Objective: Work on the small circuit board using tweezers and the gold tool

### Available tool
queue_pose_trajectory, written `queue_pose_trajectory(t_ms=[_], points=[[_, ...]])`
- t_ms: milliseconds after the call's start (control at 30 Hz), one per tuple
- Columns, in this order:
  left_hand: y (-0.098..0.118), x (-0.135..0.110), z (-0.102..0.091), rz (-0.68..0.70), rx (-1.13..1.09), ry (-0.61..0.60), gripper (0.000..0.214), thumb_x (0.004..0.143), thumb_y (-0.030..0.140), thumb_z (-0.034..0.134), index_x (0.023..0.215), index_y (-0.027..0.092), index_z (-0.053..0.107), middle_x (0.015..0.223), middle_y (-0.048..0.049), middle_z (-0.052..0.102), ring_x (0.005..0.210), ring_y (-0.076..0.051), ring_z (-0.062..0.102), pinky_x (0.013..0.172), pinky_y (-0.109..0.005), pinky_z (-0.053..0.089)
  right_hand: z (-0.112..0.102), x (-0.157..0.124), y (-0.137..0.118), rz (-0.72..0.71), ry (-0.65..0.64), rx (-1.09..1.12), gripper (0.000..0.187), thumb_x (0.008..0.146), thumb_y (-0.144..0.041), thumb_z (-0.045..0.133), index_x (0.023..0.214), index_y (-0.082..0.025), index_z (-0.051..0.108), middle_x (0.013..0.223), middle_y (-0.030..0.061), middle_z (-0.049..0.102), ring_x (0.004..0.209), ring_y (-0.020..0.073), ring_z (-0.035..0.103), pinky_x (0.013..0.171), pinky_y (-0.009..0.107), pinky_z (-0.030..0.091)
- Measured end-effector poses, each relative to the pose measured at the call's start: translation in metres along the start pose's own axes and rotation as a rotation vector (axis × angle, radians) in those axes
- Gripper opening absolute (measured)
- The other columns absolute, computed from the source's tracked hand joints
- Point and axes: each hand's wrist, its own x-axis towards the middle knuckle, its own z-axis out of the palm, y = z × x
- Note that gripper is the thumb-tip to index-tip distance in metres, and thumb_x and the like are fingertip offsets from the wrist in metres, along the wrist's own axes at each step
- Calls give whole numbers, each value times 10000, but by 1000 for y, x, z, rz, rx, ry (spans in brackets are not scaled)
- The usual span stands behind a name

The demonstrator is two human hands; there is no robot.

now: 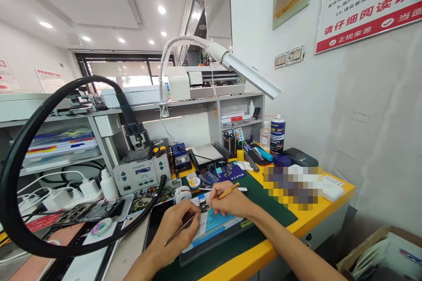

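Observation:
My left hand (176,226) is closed around metal tweezers (180,231), their tip pointing at a small part (202,205) on a blue and white work mat (217,224). My right hand (231,202) pinches a thin gold-coloured tool (228,191), held like a pen, with its tip beside the same small part. Both hands meet over the mat near the front of the yellow bench (316,215), on a dark green mat (267,206).
A thick black hose (20,149) loops from a grey rework station (141,173) at left. Opened phones (89,211) and circuit boards (151,194) lie left of the hands. A spray can (277,134), bottles, a tool holder and a white lamp (250,74) stand behind. The wall is at right.

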Motion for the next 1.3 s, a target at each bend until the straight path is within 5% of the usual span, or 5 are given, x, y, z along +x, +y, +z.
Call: queue_pose_trajectory(t_ms=[533, 833, 1167, 1300], points=[[-5, 1, -3, -51, -39, -82, 317, 958, 451, 446, 827, 211, 608, 749, -18, 622, 647, -184, 546, 588, -263, 359, 2, 0, 4, -13, 28, 4, 58, 673, -112, 657, 686, -165, 637, 533, -39, 638, 394, 86, 500, 377, 162, 411], [-1, 4, -8, -49, -127, -49, 239, 903, 360, 491, 809, 192, 634, 725, -19, 618, 649, -180, 519, 590, -270, 338, 4, -1, 0, -36, 56, -10, 33, 678, -156, 666, 688, -165, 636, 544, -35, 628, 385, 79, 485, 389, 175, 399], [0, 2, -9, -19, -190, 6, 181, 866, 309, 531, 807, 176, 639, 713, -8, 617, 637, -154, 524, 578, -248, 341, 10, -11, 0, -119, 289, -57, 84, 736, -259, 579, 689, -190, 578, 501, -39, 557, 376, 96, 461, 393, 202, 367], [-1, 2, -8, -11, -207, 11, 163, 856, 293, 541, 799, 171, 632, 695, -2, 608, 616, -144, 512, 569, -241, 340, 17, -19, -3, -130, 263, -124, 92, 779, -227, 619, 700, -180, 620, 554, -12, 611, 414, 99, 467, 428, 215, 377]])
